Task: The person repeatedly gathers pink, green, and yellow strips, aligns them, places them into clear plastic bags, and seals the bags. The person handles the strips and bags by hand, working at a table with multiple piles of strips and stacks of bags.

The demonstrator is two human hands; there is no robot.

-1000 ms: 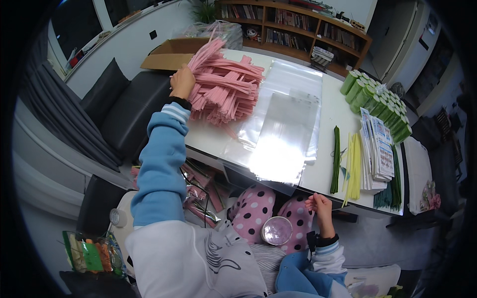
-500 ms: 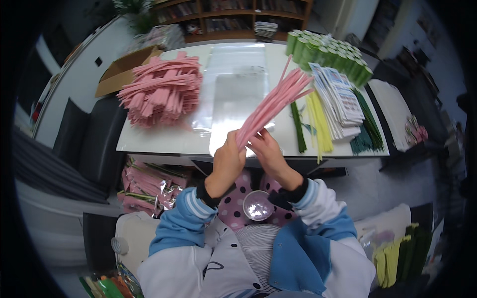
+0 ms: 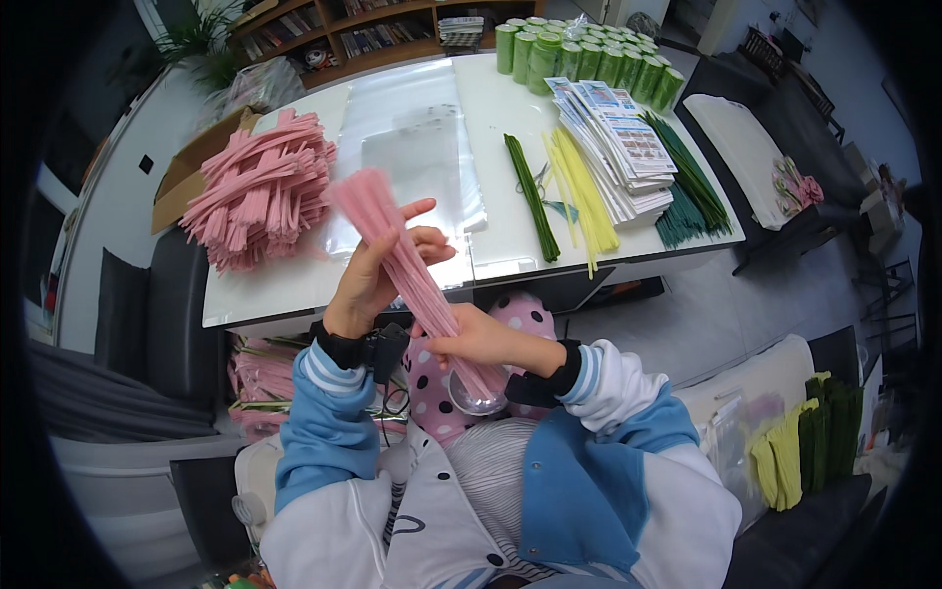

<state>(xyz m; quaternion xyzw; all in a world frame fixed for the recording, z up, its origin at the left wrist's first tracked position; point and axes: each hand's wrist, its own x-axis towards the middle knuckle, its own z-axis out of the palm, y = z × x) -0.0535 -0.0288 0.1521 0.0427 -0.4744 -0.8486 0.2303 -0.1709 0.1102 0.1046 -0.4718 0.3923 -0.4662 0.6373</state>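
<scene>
A bundle of pink pipe cleaners (image 3: 397, 250) stands nearly upright in front of me, its lower end in a small clear cup (image 3: 478, 397) on my lap. My left hand (image 3: 378, 270) wraps the bundle's middle with fingers spread. My right hand (image 3: 481, 339) grips the bundle lower down, just above the cup. A big heap of pink pipe cleaners (image 3: 257, 191) lies on the left of the white table (image 3: 491, 98).
Clear plastic sleeves (image 3: 417, 162) lie mid-table. Green stems (image 3: 531, 196), yellow stems (image 3: 579, 196), a stack of printed cards (image 3: 613, 142) and green rolls (image 3: 579, 59) are to the right. A cardboard box (image 3: 191, 167) is at the left edge. More pink bundles (image 3: 260, 378) lie under the table.
The bundle has swung from leaning right over the table to nearly upright, closer to me. Both hands shifted along it; a second ago my left hand was at the pink heap.
</scene>
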